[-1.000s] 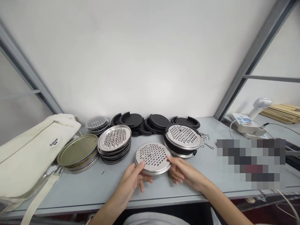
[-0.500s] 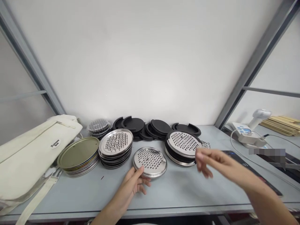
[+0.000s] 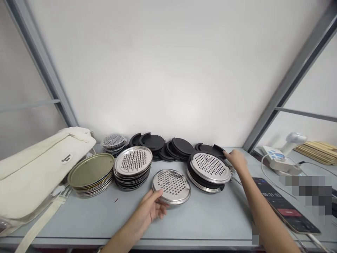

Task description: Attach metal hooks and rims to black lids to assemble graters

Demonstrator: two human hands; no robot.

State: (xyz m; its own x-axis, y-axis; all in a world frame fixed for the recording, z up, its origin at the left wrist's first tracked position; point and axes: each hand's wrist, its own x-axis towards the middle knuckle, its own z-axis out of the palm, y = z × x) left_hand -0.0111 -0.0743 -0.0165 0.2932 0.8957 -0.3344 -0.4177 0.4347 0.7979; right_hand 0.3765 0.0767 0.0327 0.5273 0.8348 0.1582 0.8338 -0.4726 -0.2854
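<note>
My left hand (image 3: 151, 206) grips the near-left rim of a round metal grater plate (image 3: 171, 186), thumb on top and fingers underneath. The plate has rows of slots and a raised rim. My right hand (image 3: 237, 160) reaches to the back right, its fingertips closed on the edge of a black round holder (image 3: 210, 149) with a raised partial rim. In front of that holder stands a stack topped by a slotted grater plate (image 3: 210, 168) set in a black holder. Left of my plate is a stack of grater plates (image 3: 133, 161) with raised teeth.
Several black holders (image 3: 183, 146) lie along the wall. Olive-topped round lids (image 3: 91, 170) are stacked at left beside a cream bag (image 3: 39, 172). Smaller grey grater discs (image 3: 113, 140) sit behind. At right are a phone (image 3: 286, 207), a white device (image 3: 279, 160) with cables and wooden boards (image 3: 316, 151).
My right hand has let go of the metal plate, swung right, then reached back to the black holder. My left hand keeps its hold on the plate.
</note>
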